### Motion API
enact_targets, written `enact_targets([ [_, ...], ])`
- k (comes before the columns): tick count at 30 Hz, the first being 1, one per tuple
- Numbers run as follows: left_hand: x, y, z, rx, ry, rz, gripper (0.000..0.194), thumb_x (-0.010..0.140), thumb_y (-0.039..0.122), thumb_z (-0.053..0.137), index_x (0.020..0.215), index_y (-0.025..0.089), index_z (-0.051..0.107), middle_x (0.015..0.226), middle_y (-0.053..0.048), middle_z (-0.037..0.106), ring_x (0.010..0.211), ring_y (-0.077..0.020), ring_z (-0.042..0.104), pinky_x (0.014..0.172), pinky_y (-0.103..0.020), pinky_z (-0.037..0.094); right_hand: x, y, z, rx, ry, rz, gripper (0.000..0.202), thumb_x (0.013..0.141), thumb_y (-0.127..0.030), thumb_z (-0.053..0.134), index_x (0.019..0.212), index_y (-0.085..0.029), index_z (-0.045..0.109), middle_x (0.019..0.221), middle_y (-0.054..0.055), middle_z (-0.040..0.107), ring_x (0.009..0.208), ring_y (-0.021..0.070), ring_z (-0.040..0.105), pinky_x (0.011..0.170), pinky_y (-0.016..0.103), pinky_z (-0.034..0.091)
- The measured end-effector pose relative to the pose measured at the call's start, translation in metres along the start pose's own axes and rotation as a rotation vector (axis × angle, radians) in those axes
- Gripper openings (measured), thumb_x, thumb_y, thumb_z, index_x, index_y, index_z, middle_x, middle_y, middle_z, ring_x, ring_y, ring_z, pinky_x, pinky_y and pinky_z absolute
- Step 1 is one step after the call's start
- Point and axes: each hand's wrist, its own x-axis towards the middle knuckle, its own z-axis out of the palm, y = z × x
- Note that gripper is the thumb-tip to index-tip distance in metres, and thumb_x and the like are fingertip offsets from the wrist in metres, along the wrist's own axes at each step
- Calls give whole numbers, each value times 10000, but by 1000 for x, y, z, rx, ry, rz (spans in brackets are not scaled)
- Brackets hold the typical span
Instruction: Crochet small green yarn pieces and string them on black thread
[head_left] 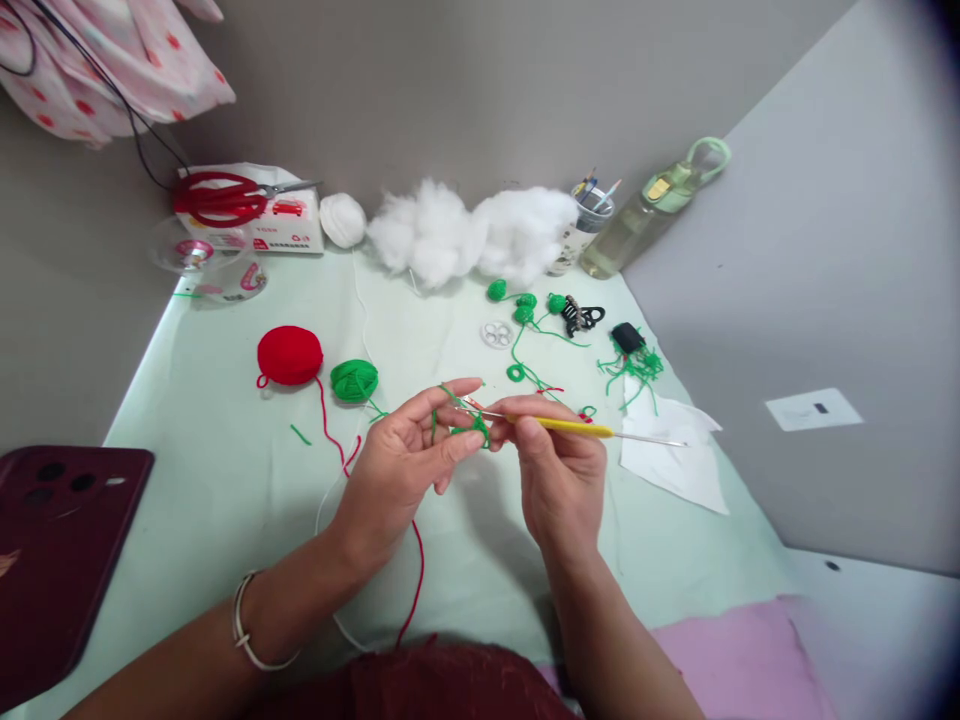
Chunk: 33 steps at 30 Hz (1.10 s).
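Observation:
Between thumb and fingers, my left hand [409, 445] pinches a small piece of green crochet work [474, 432], with green yarn looped over its fingers. My right hand [559, 465] is closed around a crochet hook [574, 427] with a yellow grip. The hook's thin metal tip reaches left to the green work; whether it sits inside a stitch I cannot tell. A green yarn ball [354, 381] lies left of my hands, its strand leading towards my left hand. Beyond it rests a red yarn ball [289, 355], its loose strand running down beneath my left wrist.
Small green crocheted pieces [525, 307], a black hair claw [583, 316] and green yarn scraps [637, 370] lie behind and right. White stuffing [427, 235], red scissors [225, 198] on a box, a pen cup [581, 230] and a bottle [637, 225] line the wall. A phone [64, 560] is left.

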Motion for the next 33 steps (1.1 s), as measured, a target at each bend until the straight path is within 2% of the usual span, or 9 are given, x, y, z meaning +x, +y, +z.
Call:
enact_targets([
  [11, 0, 3, 0, 61, 23, 7, 378, 769, 267, 777, 1142, 242, 723, 859, 5, 624, 499, -34, 413, 433, -196, 317, 2, -3, -6, 43, 9, 67, 150, 951, -271, 580, 947, -202, 714, 861, 41, 705, 677, 138, 660, 635, 308, 564],
  [14, 1, 4, -2, 78, 22, -3, 362, 777, 269, 773, 1134, 236, 727, 893, 4, 608, 495, -25, 405, 436, -205, 309, 3, -7, -7, -5, 71, 15, 153, 962, -253, 557, 936, -197, 698, 845, 34, 680, 673, 136, 660, 624, 306, 565],
  [17, 2, 4, -3, 77, 11, -11, 359, 779, 271, 771, 1131, 224, 725, 855, 12, 585, 495, -27, 395, 440, -212, 304, 3, -9, -7, -117, 126, -99, 144, 955, -235, 554, 933, -205, 693, 853, 37, 663, 667, 138, 648, 594, 305, 553],
  [22, 3, 4, -4, 61, -2, -38, 386, 773, 281, 774, 1150, 220, 714, 827, 19, 574, 483, -29, 375, 432, -219, 291, 2, -9, -8, -166, 57, -208, 164, 965, -236, 518, 909, -208, 670, 785, 32, 649, 632, 147, 618, 573, 326, 531],
  [33, 2, 6, -4, 81, -22, -30, 352, 794, 275, 762, 1140, 231, 716, 853, 20, 577, 464, -13, 387, 427, -220, 272, 2, -10, -8, -136, 10, -180, 181, 958, -186, 524, 929, -206, 702, 805, 35, 662, 640, 146, 620, 585, 323, 520],
])
